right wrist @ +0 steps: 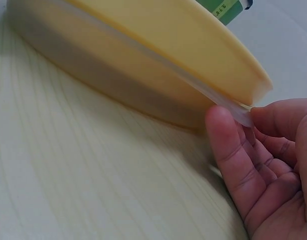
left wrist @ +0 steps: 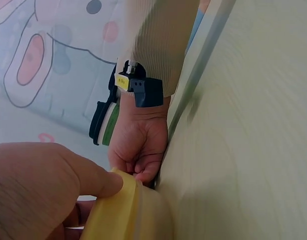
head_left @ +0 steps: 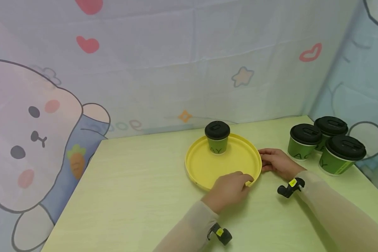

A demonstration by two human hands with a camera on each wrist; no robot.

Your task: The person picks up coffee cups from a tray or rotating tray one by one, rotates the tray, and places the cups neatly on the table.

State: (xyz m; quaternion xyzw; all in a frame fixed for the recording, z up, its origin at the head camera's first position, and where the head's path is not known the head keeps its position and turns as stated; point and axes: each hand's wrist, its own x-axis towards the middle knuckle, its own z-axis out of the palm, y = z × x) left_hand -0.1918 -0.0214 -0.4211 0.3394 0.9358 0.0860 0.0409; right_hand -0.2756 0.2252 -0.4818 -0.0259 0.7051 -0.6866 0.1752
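A round yellow tray [head_left: 239, 155] with a low rim lies on the table. Towards its back stands an upright green paper cup [head_left: 218, 143] with a black lid. My left hand [head_left: 228, 190] pinches the tray's near rim; in the left wrist view its thumb [left wrist: 101, 182] presses on the yellow wall, with the other fingers partly hidden behind it. On the tray's right side my right hand [head_left: 278, 163] holds the edge. The right wrist view shows this hand's thumb and curled fingers [right wrist: 276, 117] at the rim.
At the table's right end stand three more green cups with black lids: a left one [head_left: 302, 141], a back one [head_left: 330, 126] and a front one [head_left: 340, 157]. A printed cloth [head_left: 151, 70] hangs behind the pale wooden table [head_left: 135, 182].
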